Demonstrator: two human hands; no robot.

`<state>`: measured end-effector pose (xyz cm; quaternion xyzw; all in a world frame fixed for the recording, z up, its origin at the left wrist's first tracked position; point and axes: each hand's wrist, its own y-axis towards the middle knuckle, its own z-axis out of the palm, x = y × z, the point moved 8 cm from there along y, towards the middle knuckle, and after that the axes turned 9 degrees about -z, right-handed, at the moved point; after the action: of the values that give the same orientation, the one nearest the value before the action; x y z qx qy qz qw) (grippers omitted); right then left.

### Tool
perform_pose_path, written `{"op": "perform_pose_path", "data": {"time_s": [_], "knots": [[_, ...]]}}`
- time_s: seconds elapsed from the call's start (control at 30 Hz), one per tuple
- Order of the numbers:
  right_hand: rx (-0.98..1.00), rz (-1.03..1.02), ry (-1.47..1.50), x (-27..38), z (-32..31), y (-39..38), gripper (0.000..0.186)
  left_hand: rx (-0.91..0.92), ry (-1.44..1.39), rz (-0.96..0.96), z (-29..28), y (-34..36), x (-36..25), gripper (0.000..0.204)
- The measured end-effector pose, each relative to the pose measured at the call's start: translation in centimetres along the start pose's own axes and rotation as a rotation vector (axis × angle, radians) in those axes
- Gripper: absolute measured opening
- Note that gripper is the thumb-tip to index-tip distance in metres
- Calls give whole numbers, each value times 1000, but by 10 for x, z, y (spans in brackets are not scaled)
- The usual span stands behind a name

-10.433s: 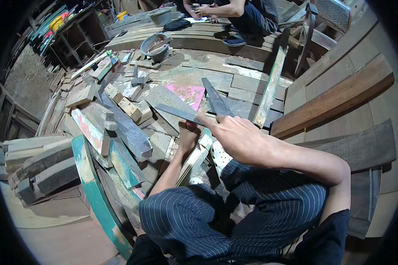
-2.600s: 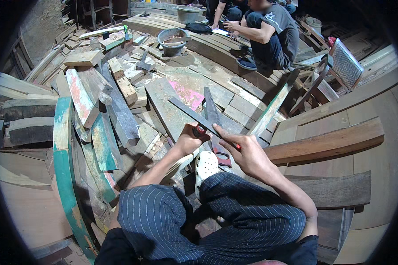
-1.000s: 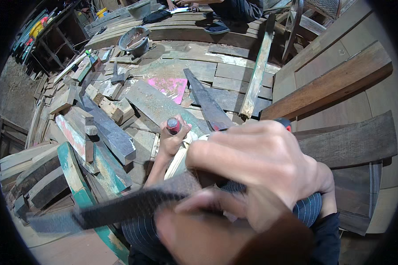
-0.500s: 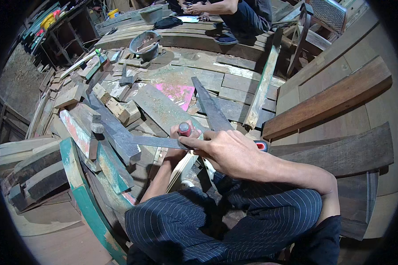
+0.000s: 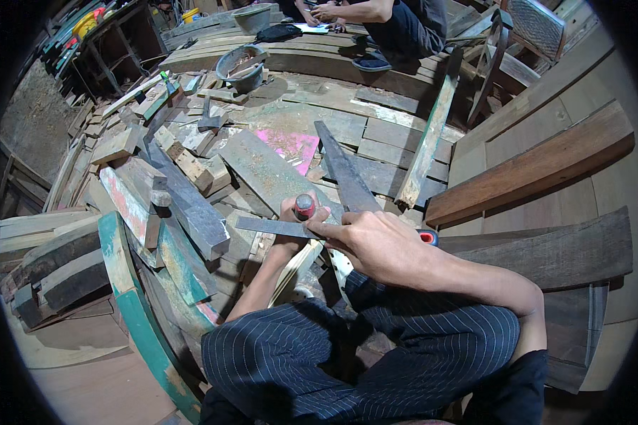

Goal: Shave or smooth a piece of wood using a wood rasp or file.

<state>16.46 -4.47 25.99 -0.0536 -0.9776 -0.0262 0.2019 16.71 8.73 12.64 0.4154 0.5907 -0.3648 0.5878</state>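
My left hand (image 5: 288, 221) grips an upright red-handled tool (image 5: 304, 207) with a metal cap, above pale wooden strips (image 5: 295, 268) between my legs. My right hand (image 5: 361, 241) is closed on a metal file (image 5: 266, 226) with a red and black handle (image 5: 427, 237); the blade lies horizontally just below the cap, my fingers near it. Whether it touches the red tool I cannot tell. Beyond my hands a handsaw (image 5: 340, 164) lies on a dusty plank (image 5: 252, 163), its handle hidden behind my right hand.
Offcuts (image 5: 117, 149) and a green-painted board (image 5: 131, 312) crowd the left. A brown beam (image 5: 532, 166) and panels stand at the right. Further back are a bucket (image 5: 239, 79), a pink sheet (image 5: 290, 149) and a crouching person (image 5: 407, 32) on stacked planks, with another person's hand beside them.
A second ago the file swung blurred and low near the camera; it has returned to the red tool and shifted slightly rightward since half a second ago. My left hand keeps its grip.
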Motion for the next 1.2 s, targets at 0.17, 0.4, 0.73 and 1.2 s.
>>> {"op": "perform_pose_path", "data": {"time_s": [0.17,0.4,0.73,1.2], "knots": [[1,-2,30,0,0,0,46,-5,-35,-42,-1,-2,5,35],[18,31,40,0,0,-2,43,-5,101,-2,-2,-1,4,25],[52,30,10,1,1,0,37,20,37,2,2,-2,-3,35],[23,-8,16,2,2,1,35,-6,62,33,1,-4,-7,34]]}}
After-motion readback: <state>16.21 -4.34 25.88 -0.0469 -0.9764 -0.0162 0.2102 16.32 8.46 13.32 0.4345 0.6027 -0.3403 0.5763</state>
